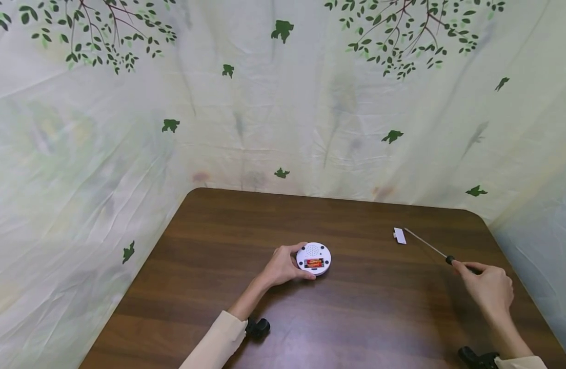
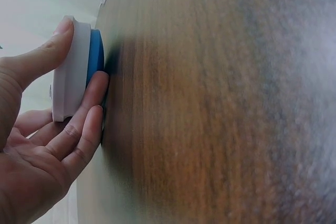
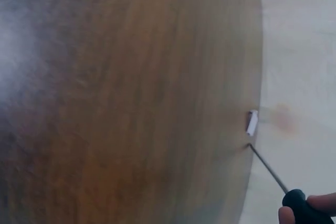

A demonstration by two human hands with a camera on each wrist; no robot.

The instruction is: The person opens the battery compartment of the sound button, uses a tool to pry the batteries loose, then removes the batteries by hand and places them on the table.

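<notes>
My left hand (image 1: 284,266) grips a round white device (image 1: 312,250) between thumb and fingers, its underside facing up. Red-orange batteries (image 1: 314,263) lie in its opened compartment, beside a patch of small holes. A blue part (image 2: 95,53) shows under the white body in the left wrist view, close to the tabletop. On the right, my right hand (image 1: 489,288) holds a screwdriver (image 1: 428,244) by its dark handle. The tip points at a small white battery cover (image 1: 400,236) lying on the table, a little apart from it.
The brown wooden table (image 1: 357,312) has rounded far corners. Behind it and at both sides hangs a pale cloth (image 1: 264,118) printed with leaves and branches. Black straps with cameras (image 1: 257,328) sit on both wrists.
</notes>
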